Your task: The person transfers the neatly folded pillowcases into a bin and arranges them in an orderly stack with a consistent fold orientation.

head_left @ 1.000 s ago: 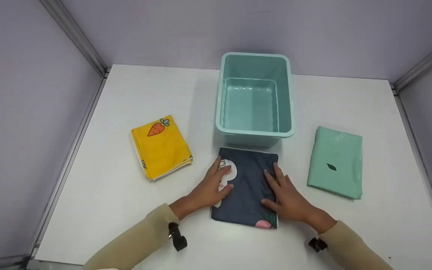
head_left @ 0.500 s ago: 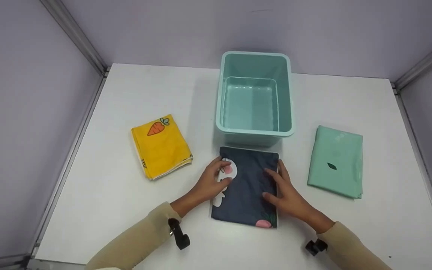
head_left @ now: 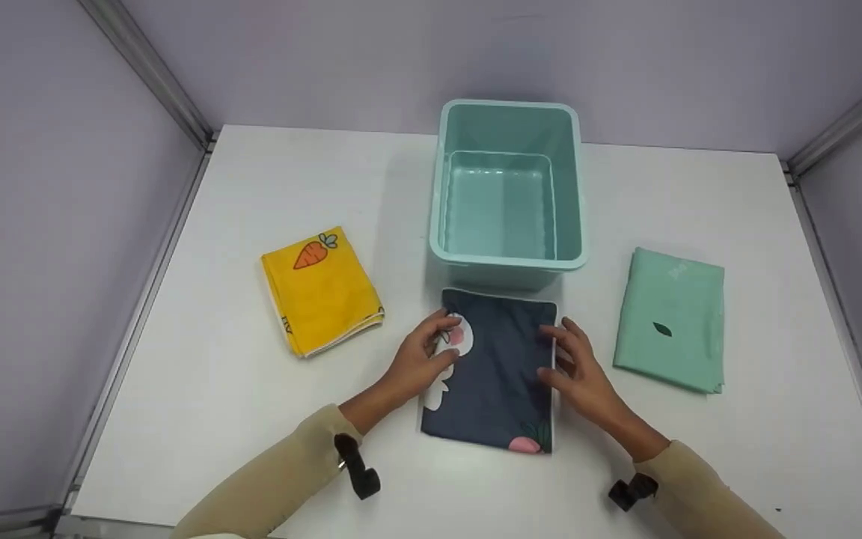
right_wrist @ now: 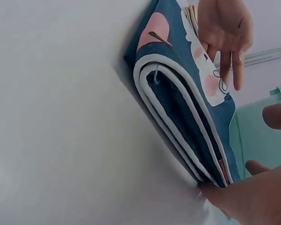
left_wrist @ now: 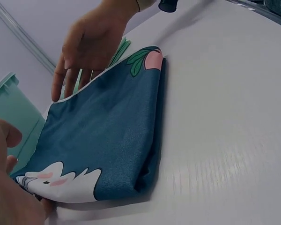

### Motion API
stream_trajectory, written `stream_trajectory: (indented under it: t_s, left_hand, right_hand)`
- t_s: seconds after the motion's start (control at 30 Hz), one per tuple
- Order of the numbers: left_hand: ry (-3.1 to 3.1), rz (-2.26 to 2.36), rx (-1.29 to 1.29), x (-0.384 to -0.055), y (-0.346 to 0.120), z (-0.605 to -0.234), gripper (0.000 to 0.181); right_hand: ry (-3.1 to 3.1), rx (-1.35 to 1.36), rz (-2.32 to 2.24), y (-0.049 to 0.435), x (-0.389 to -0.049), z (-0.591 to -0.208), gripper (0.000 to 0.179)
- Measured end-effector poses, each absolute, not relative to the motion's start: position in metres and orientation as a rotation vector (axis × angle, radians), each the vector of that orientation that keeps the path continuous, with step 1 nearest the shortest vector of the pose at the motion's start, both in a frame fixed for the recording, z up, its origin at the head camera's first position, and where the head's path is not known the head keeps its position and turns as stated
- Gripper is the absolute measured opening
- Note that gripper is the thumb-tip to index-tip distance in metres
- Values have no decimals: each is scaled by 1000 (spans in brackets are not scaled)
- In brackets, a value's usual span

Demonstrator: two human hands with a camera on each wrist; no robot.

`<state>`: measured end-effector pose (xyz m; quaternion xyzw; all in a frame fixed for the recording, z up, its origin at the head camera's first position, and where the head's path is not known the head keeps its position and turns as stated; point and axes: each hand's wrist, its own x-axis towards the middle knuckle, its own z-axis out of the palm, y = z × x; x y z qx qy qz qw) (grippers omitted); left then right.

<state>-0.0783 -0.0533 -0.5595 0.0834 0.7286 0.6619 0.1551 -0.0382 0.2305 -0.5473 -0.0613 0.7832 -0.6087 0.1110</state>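
A folded navy cloth (head_left: 502, 367) with a white animal print and pink fruit lies in front of the bin. My left hand (head_left: 417, 361) is at its left edge, fingers loosely bent; in the left wrist view one fingertip reaches beneath the edge and the thumb stays apart above. At the right edge is my right hand (head_left: 582, 374), thumb and fingers spread. In the right wrist view a finger of that hand touches the lower corner of the layered, white-trimmed edge (right_wrist: 178, 117), while its thumb (right_wrist: 277, 116) stands off the fabric.
A pale teal plastic bin (head_left: 507, 263) with nothing inside stands behind the navy cloth. Left of it lies a folded yellow cloth (head_left: 324, 303) with a carrot print; to the right, a folded mint-green cloth (head_left: 667, 322). Grey partition walls (head_left: 326, 60) enclose the white table (head_left: 311, 172).
Both hands have gone from lying flat on the navy cloth to its side edges, with fingers now bent at the rim. My right hand has shifted outward. The cloths and bin stay in place.
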Motion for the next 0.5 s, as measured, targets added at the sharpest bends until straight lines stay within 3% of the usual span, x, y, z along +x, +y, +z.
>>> stream_trajectory:
  t_s: [0.27,0.5]
  left_hand:
    - [2086,1960,263,-79,-46,-566,45]
    - [2145,1854,335,-75,-50,-568,51]
  right_hand:
    - [2279,-231,-1868,227,-38,-551,63]
    - [2181,-65,-1907,228,-39,-555,62]
